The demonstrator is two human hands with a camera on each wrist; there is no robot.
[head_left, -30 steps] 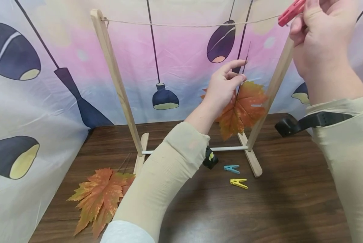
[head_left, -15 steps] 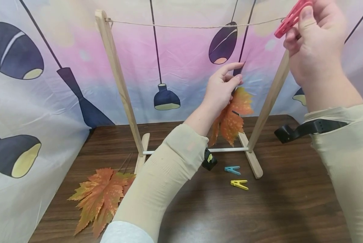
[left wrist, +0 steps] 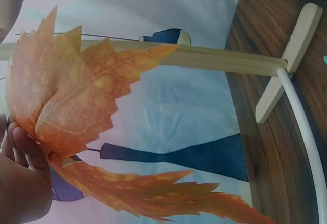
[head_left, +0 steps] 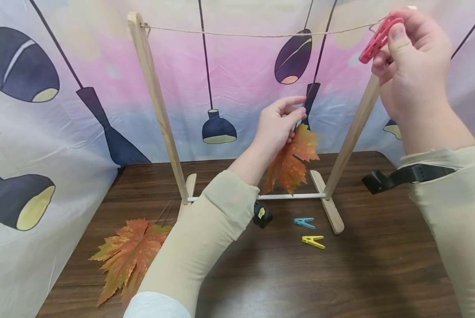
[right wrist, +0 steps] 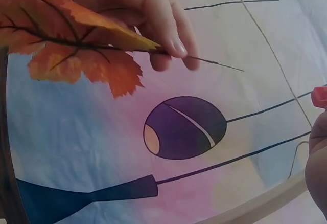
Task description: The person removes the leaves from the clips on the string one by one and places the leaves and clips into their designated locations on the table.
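Note:
My left hand pinches the thin stem of an orange maple leaf, which hangs below the fingers in front of the backdrop. The right wrist view shows the leaf sideways, its stem tip poking out past the fingertips. High at the right, my right hand holds a red clothespin between thumb and fingers, close to the right end of the twine. Whether the clothespin touches the twine I cannot tell. In the right wrist view only an edge of the red clothespin shows.
A wooden frame with a white bottom rod stands on the dark wood table. A blue clothespin and a yellow clothespin lie near its right foot. More maple leaves lie at the left, partly behind my left sleeve.
My left hand has moved down and left with the leaf, which has turned more edge-on. My right hand has lowered slightly, still holding the red clothespin, now tilted more steeply.

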